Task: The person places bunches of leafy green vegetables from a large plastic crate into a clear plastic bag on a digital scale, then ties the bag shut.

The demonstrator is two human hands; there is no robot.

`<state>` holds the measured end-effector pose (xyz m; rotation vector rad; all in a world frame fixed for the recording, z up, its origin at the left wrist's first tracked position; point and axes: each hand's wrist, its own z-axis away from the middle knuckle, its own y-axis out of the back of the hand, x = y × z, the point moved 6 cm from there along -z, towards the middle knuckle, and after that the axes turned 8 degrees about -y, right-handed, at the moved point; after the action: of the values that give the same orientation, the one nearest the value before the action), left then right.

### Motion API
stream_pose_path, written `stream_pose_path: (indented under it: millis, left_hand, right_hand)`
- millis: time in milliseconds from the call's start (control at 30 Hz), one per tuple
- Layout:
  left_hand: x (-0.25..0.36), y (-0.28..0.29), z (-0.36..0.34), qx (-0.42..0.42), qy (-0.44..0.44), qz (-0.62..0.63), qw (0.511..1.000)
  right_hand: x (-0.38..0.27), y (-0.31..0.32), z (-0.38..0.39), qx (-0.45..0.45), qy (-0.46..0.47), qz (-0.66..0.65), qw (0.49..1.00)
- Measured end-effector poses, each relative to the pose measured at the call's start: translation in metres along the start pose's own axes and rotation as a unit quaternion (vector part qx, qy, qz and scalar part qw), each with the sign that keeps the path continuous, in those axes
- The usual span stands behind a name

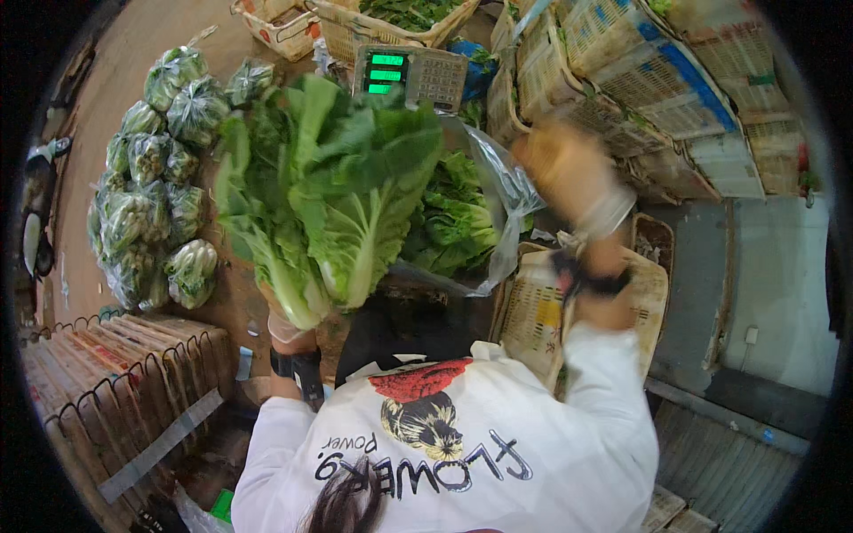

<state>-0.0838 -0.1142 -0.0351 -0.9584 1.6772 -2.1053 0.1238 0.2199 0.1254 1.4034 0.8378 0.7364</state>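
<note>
Two heads of leafy green cabbage [342,200], with pale stalks and broad dark leaves, are held up in front of me. My left hand [286,327] is closed around their stalk ends, its fingers mostly hidden behind them. Beyond and to the right, an opened clear plastic bag [514,182] has more leafy greens [458,218] inside. To the right of the bag, my right hand [569,173] is raised in a light brown glove. Motion smears its fingers, so their shape and anything in them cannot be made out.
A digital scale [435,75] with green displays stands ahead, before a crate of greens [395,31]. Bagged vegetables [147,186] are piled on the left floor. Plastic crates are stacked at right [640,71] and lower left [133,373]. A yellowish crate [529,302] sits near my right arm.
</note>
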Motion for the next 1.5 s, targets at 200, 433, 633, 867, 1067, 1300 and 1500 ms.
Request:
stream_pose_path:
  millis: [200,433,633,867,1067,1300,1500]
  left_hand:
    - [-0.093,-0.017,0.011,-0.067,0.209,0.072,0.973]
    - [-0.183,-0.028,0.005,0.029,0.217,0.037,0.975]
    - [-0.256,-0.019,-0.009,0.168,0.014,-0.075,0.983]
    - [-0.383,-0.016,-0.047,0.042,0.207,0.079,0.974]
    - [-0.432,-0.014,-0.052,-0.016,0.330,0.062,0.942]
    - [-0.401,-0.031,-0.034,-0.055,0.393,-0.036,0.917]
    - [-0.341,0.018,0.014,0.059,0.438,-0.291,0.848]
  right_hand:
    - [-0.014,-0.145,0.123,-0.197,-0.312,-0.098,0.924]
    - [0.056,-0.144,0.110,-0.005,-0.173,-0.935,0.309]
    - [0.060,-0.110,0.105,-0.080,-0.049,-0.981,0.170]
    - [0.005,-0.105,0.087,-0.182,0.022,-0.971,0.155]
    - [0.020,-0.112,0.111,-0.160,0.031,-0.970,0.182]
    - [0.046,-0.116,0.125,-0.081,-0.137,-0.907,0.390]
    - [0.062,-0.159,0.150,-0.129,-0.117,-0.889,0.423]
